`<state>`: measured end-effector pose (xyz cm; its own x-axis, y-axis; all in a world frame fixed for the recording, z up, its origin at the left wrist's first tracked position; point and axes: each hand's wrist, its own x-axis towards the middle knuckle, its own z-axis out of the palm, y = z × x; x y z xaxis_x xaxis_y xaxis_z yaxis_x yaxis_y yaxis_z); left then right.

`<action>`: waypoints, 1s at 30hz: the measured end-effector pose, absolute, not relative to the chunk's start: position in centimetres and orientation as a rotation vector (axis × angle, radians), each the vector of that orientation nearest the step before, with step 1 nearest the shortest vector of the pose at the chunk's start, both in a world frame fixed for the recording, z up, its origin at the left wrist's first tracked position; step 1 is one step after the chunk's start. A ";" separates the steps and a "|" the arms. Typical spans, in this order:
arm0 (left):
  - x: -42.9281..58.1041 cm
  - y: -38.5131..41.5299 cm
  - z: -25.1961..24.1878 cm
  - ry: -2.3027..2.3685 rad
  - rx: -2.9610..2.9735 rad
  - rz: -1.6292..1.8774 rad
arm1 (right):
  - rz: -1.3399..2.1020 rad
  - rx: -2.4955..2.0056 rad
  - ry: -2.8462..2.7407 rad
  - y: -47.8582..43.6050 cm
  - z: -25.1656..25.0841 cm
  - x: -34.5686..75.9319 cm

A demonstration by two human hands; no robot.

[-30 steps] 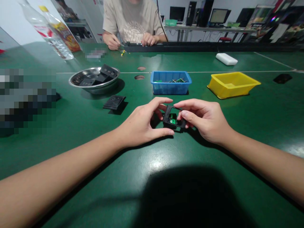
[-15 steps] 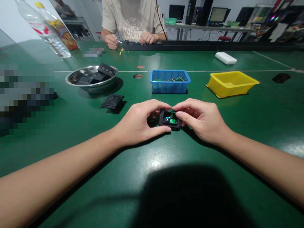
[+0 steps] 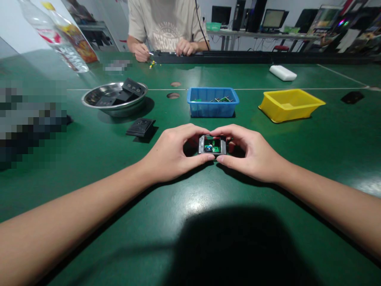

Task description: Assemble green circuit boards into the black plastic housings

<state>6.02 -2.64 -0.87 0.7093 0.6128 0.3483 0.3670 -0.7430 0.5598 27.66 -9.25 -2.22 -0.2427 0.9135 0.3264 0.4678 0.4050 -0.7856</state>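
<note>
Between my two hands is a small black plastic housing [image 3: 200,147], its open face toward me. A green circuit board [image 3: 216,149] with a round bluish part shows inside it. My left hand [image 3: 175,153] grips the left side, thumb along the near edge and fingers at the far edge. My right hand [image 3: 250,153] holds the right side the same way; its thumb tip is close to the left thumb. Some fingers of both hands are hidden behind the housing. To the left, a separate black plastic piece [image 3: 141,127] lies on the green table [image 3: 125,206].
A metal bowl [image 3: 119,110] holds black plastic pieces. Beyond my hands stand a blue bin [image 3: 212,109] with circuit boards and a yellow bin [image 3: 293,111]. A white block [image 3: 282,73] and bottles [image 3: 64,43] are farther off. Across the table, a person's hands [image 3: 186,47] work.
My right thumb has moved from the housing's upper right down to its near edge. The housing has tilted a little, and its rim catches more light.
</note>
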 end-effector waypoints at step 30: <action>6.1 -2.3 -1.0 0.791 2.237 0.637 | 0.921 -1.205 -1.738 -9.1 -2.1 27.5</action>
